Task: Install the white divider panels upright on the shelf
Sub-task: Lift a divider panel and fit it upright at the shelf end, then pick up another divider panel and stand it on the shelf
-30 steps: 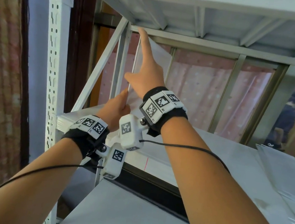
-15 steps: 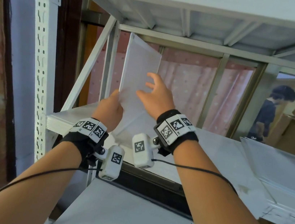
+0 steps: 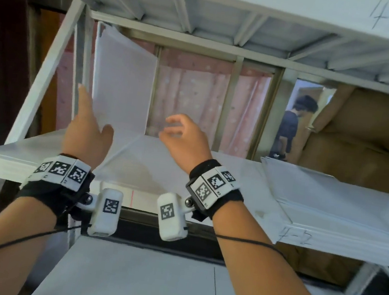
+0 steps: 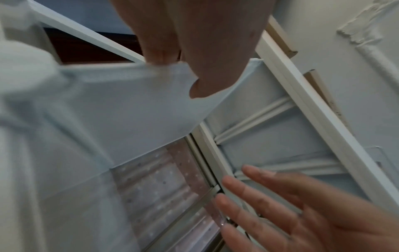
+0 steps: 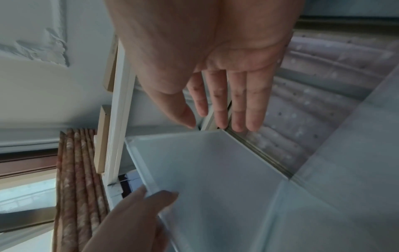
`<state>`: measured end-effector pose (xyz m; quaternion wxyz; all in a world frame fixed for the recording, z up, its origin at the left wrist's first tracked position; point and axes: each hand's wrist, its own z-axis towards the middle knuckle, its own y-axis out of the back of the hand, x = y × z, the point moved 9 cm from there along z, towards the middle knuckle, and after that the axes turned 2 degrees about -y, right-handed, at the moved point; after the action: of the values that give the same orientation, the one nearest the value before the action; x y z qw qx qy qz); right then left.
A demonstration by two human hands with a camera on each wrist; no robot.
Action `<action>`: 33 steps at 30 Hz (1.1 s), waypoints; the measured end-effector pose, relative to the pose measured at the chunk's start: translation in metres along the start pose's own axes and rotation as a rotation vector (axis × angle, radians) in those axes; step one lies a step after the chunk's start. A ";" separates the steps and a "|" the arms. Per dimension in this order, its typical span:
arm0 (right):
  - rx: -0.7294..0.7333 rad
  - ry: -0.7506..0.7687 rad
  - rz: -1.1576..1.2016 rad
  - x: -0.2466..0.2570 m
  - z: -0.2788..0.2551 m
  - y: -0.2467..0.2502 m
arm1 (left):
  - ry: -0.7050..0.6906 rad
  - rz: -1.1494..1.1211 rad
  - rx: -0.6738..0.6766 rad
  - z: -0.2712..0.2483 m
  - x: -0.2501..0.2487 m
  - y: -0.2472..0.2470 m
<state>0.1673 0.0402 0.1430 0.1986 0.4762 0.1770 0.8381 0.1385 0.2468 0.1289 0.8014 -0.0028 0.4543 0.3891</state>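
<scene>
From the head camera, a white panel (image 3: 122, 82) stands upright on the shelf (image 3: 185, 168), its top edge close under the ribbed shelf above (image 3: 208, 6). The left hand (image 3: 86, 129) reaches up to the panel's near edge, fingers straight along that edge and the thumb spread toward the panel's face; whether the fingertips actually touch cannot be told here. The right hand (image 3: 184, 138) hangs in the air to the right of the panel, fingers loosely bent and holding nothing. Past the right fingers, a stack of flat white panels (image 3: 326, 198) lies on the shelf, with cardboard boxes (image 3: 370, 137) behind it and another person (image 3: 291, 128) standing in the background.

In the left wrist camera, the left thumb lies over the panel's (image 4: 134, 109) face near its edge, and the other fingers sit at that edge. The right hand (image 4: 302, 213) shows lower right, fingers spread and apart from the panel.

In the right wrist camera, the right hand's (image 5: 215, 68) fingers are straight and empty, just beyond the panel's (image 5: 211, 179) far corner. The left fingertips (image 5: 151, 201) rest on the panel's near edge.
</scene>
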 end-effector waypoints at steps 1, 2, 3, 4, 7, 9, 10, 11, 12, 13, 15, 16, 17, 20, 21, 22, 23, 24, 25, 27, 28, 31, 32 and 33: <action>-0.019 -0.012 0.005 -0.004 -0.002 0.008 | -0.046 -0.031 -0.074 -0.001 -0.011 0.002; -0.035 -0.024 0.011 -0.007 -0.004 0.017 | -0.103 -0.044 -0.145 -0.002 -0.024 0.005; -0.048 -0.033 0.023 -0.010 -0.006 0.025 | -0.169 -0.043 -0.202 -0.005 -0.038 0.004; -0.065 -0.037 0.039 -0.013 -0.009 0.034 | -0.240 -0.042 -0.236 -0.009 -0.054 0.002; -0.122 -0.039 0.055 -0.022 -0.020 0.064 | -0.396 -0.126 -0.150 -0.021 -0.100 -0.028; -0.155 -0.043 0.050 -0.031 -0.029 0.087 | -0.414 -0.208 -0.005 -0.032 -0.120 -0.063; -0.168 -0.046 0.043 -0.038 -0.035 0.099 | -0.412 -0.249 0.063 -0.040 -0.128 -0.081; -0.184 -0.052 0.037 -0.045 -0.041 0.112 | -0.411 -0.283 0.130 -0.051 -0.135 -0.100; -0.199 -0.054 0.040 -0.052 -0.047 0.126 | -0.422 -0.300 0.198 -0.064 -0.144 -0.120; -0.210 -0.061 0.041 -0.060 -0.053 0.140 | -0.445 -0.294 0.270 -0.078 -0.153 -0.140; -0.225 -0.080 0.032 -0.077 -0.066 0.167 | -0.494 -0.246 0.409 -0.108 -0.174 -0.180; -0.235 -0.090 0.027 -0.086 -0.073 0.182 | -0.509 -0.216 0.466 -0.121 -0.183 -0.199; -0.246 -0.105 0.025 -0.096 -0.079 0.197 | -0.513 -0.184 0.517 -0.131 -0.191 -0.218; -0.254 -0.156 0.015 -0.127 -0.096 0.240 | -0.503 -0.108 0.627 -0.156 -0.214 -0.269; -0.252 -0.171 0.005 -0.138 -0.100 0.253 | -0.496 -0.078 0.658 -0.163 -0.220 -0.285; -0.251 -0.184 -0.006 -0.149 -0.104 0.267 | -0.488 -0.049 0.685 -0.170 -0.226 -0.300; -0.251 -0.195 -0.019 -0.160 -0.108 0.280 | -0.477 -0.023 0.708 -0.176 -0.231 -0.316; -0.253 -0.203 -0.026 -0.171 -0.111 0.293 | -0.465 0.007 0.726 -0.181 -0.235 -0.330; -0.256 -0.216 -0.023 -0.183 -0.114 0.306 | -0.451 0.042 0.743 -0.186 -0.238 -0.344; -0.260 -0.246 -0.001 -0.206 -0.120 0.329 | -0.411 0.120 0.768 -0.193 -0.240 -0.369; -0.263 -0.262 0.009 -0.218 -0.123 0.341 | -0.387 0.157 0.771 -0.194 -0.240 -0.379; -0.275 -0.307 0.013 -0.250 -0.128 0.371 | -0.301 0.276 0.735 -0.189 -0.235 -0.401; -0.281 -0.318 0.010 -0.259 -0.129 0.380 | -0.277 0.337 0.710 -0.186 -0.232 -0.405; -0.285 -0.326 0.005 -0.267 -0.129 0.389 | -0.255 0.393 0.688 -0.182 -0.230 -0.409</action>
<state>0.1161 -0.4416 0.0746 0.2881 0.5729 0.0210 0.7670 0.1971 -0.2461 0.0471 0.7159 0.4001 0.4468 0.3575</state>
